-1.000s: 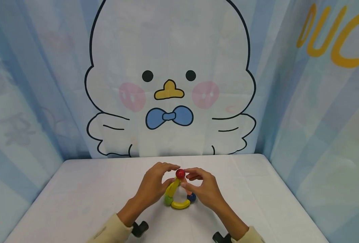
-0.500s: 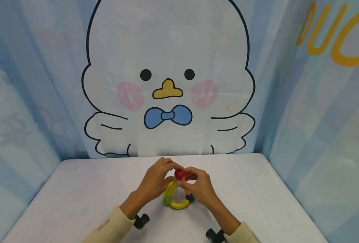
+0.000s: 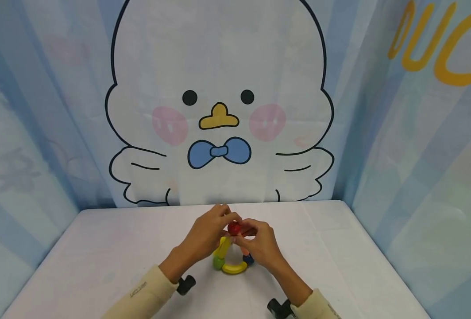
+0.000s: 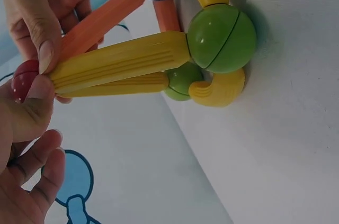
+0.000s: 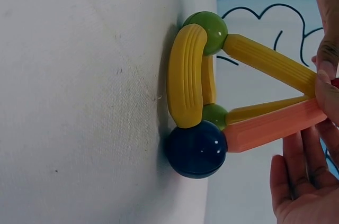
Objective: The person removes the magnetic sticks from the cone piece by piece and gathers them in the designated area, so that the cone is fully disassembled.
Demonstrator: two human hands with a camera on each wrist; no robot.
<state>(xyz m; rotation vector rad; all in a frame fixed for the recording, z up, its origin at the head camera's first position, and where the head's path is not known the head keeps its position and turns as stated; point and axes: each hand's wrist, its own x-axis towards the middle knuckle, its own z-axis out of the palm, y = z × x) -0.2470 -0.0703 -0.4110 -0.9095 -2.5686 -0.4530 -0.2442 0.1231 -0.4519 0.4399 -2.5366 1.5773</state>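
Note:
Magnetic rods and balls form a small pyramid-like frame. At its peak sits a red ball (image 3: 233,228), gripped by my left hand (image 3: 207,230) with the thumb low and the index finger over it. My right hand (image 3: 262,246) pinches the top of an orange rod (image 5: 275,126) close below the ball, other fingers spread loosely. Ridged yellow rods (image 4: 122,61) slope down to green balls (image 4: 222,38); a second orange rod shows behind. A blue ball (image 5: 196,149) and curved yellow rods (image 3: 234,268) complete the base. Fingers partly cover the peak joint.
The frame stands on a white-covered table (image 3: 140,252), toward its far edge. Behind rises a curtain (image 3: 219,57) with a duck print; more curtain hangs on both sides. Black wrist-camera mounts (image 3: 186,285) jut out under the sleeves.
My left fingers have closed in over the red ball, hiding more of it. My right hand has shifted slightly left, staying at the peak. The base has barely moved; the head view has drifted slightly.

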